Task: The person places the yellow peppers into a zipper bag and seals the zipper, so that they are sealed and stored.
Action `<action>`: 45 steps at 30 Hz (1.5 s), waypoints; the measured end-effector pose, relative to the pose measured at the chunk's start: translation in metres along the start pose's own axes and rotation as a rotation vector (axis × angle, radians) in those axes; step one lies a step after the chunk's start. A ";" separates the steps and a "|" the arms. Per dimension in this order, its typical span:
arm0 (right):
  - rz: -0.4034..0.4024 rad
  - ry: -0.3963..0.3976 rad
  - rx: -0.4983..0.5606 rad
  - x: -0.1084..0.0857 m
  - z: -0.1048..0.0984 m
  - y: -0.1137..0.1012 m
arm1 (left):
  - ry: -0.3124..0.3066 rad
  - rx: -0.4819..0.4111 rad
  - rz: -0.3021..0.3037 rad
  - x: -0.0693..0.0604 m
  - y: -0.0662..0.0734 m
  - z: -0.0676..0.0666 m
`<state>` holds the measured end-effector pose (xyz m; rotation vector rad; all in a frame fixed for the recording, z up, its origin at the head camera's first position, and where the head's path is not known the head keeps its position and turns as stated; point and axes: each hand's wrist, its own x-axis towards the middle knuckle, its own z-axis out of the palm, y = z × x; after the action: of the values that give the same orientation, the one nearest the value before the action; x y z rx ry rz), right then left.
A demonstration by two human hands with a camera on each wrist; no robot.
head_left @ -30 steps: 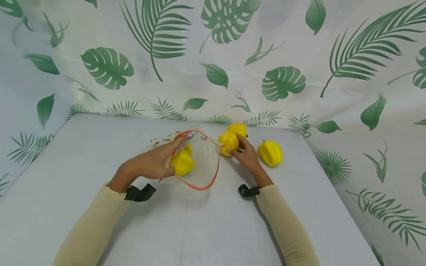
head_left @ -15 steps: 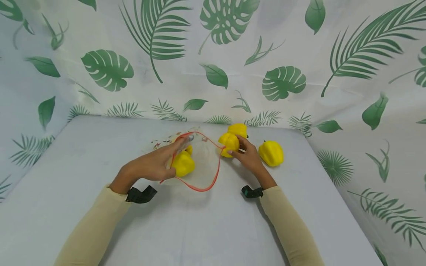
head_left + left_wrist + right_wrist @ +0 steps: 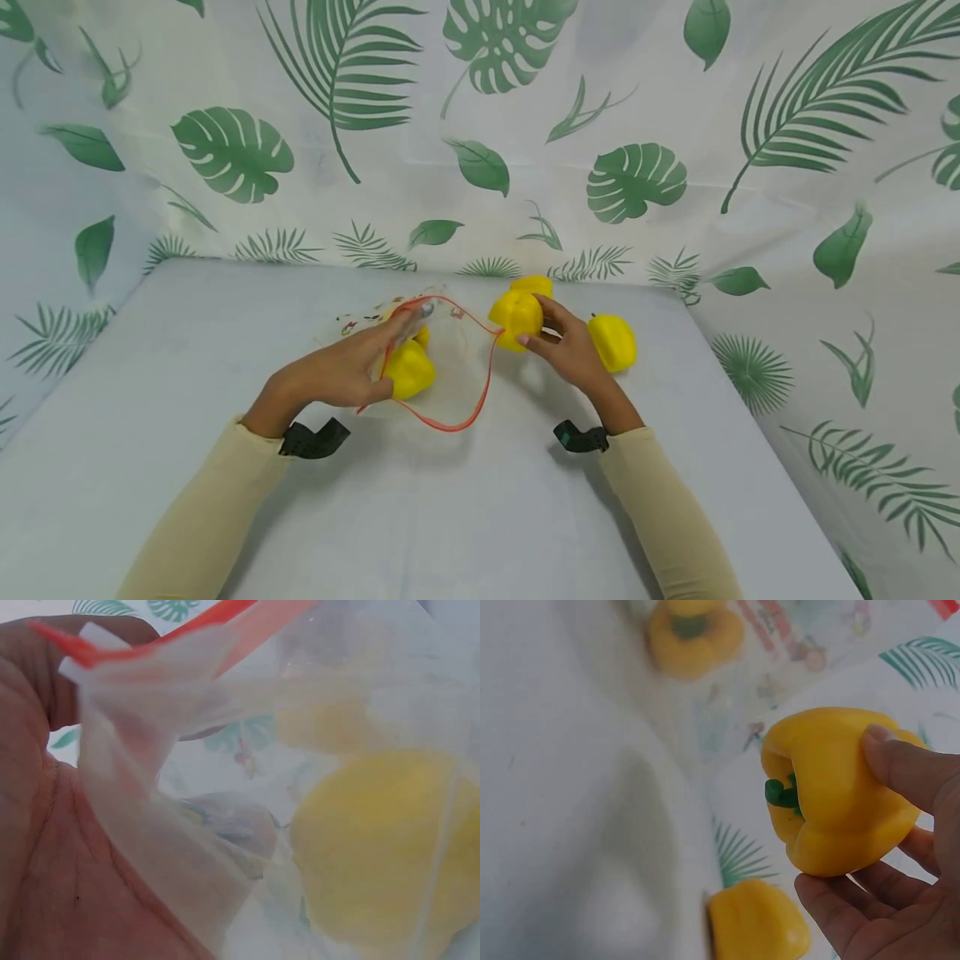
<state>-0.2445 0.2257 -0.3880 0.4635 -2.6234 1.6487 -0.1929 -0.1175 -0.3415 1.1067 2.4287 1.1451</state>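
My left hand [image 3: 341, 362] holds a clear zip bag [image 3: 457, 375] by its left side, with the red-edged mouth spread wide. Inside the bag lie yellow bell peppers [image 3: 410, 371], one large and one partly hidden behind it; the left wrist view shows a pepper [image 3: 382, 847] through the hazy plastic. With thumb and fingertips my right hand [image 3: 566, 346] grips another yellow bell pepper [image 3: 517, 319] at the right edge of the bag's mouth. In the right wrist view this pepper [image 3: 840, 795] has its green stem turned away from the palm.
On the white table [image 3: 480, 517], one bell pepper [image 3: 534, 286] sits behind the held one. Another bell pepper [image 3: 615, 342] lies right of my right hand, partly covered by it. A leaf-patterned sheet [image 3: 480, 167] rises behind the table.
My right hand has lifted its bell pepper slightly, and the right wrist has shifted to the right. The left hand and the bag stay nearly in place.
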 end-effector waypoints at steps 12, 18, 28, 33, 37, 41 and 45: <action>-0.173 0.021 0.022 -0.022 -0.016 -0.054 | 0.009 -0.003 -0.055 -0.001 0.004 -0.001; -0.216 0.035 -0.006 -0.032 -0.021 -0.069 | 0.015 -0.017 -0.065 -0.001 0.003 -0.001; -0.319 0.065 0.050 -0.032 -0.022 -0.063 | 0.006 -0.071 -0.025 0.000 0.000 0.000; -0.348 0.065 0.086 -0.037 -0.019 -0.072 | 0.002 -0.069 0.007 0.003 -0.002 0.000; -0.376 0.047 0.091 -0.041 -0.015 -0.079 | 0.000 -0.069 0.024 0.003 -0.002 0.001; -0.410 -0.003 0.117 -0.044 -0.010 -0.083 | 0.000 -0.068 0.022 0.004 -0.003 0.001; -0.419 -0.066 0.148 -0.046 -0.003 -0.084 | 0.000 -0.073 0.007 0.003 -0.002 0.001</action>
<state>-0.1797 0.2063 -0.3205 1.0062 -2.2407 1.7060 -0.1952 -0.1157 -0.3432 1.0939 2.3648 1.2261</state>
